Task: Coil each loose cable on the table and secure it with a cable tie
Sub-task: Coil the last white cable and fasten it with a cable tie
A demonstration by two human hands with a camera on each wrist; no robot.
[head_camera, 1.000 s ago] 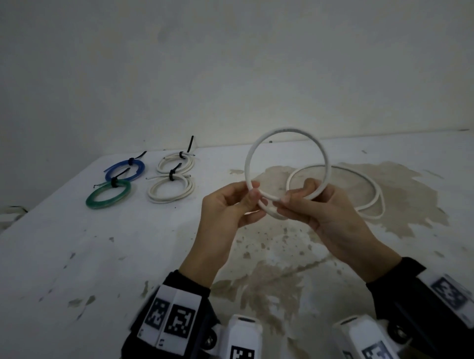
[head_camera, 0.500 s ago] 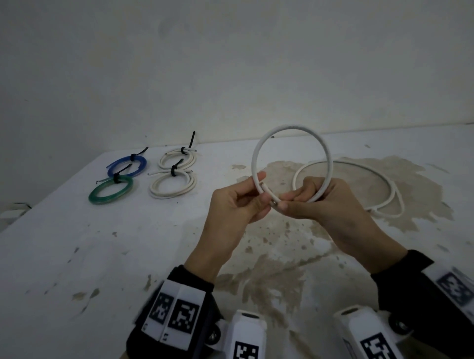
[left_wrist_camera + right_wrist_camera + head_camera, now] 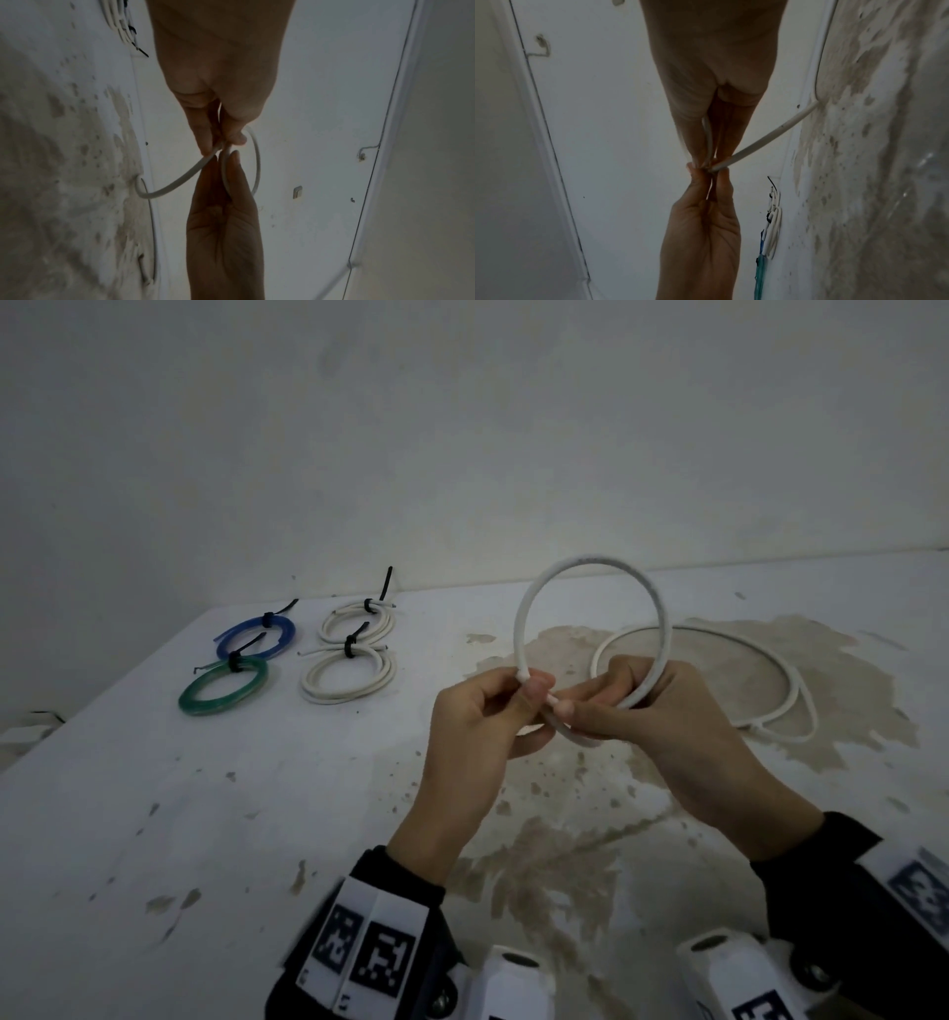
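- Left hand [image 3: 482, 721] and right hand [image 3: 662, 711] are being held above the table [image 3: 154, 814], fingertips meeting.
- White cable [image 3: 590, 562] is being pinched by both, one upright loop formed; its remainder is lying behind.

White cable [image 3: 590, 572], blue coil [image 3: 255, 636], green coil [image 3: 223, 691], black ties [image 3: 350, 645], brown-stained white table [image 3: 205, 814]

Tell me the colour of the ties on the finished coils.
Black ties, clearest in the head view.
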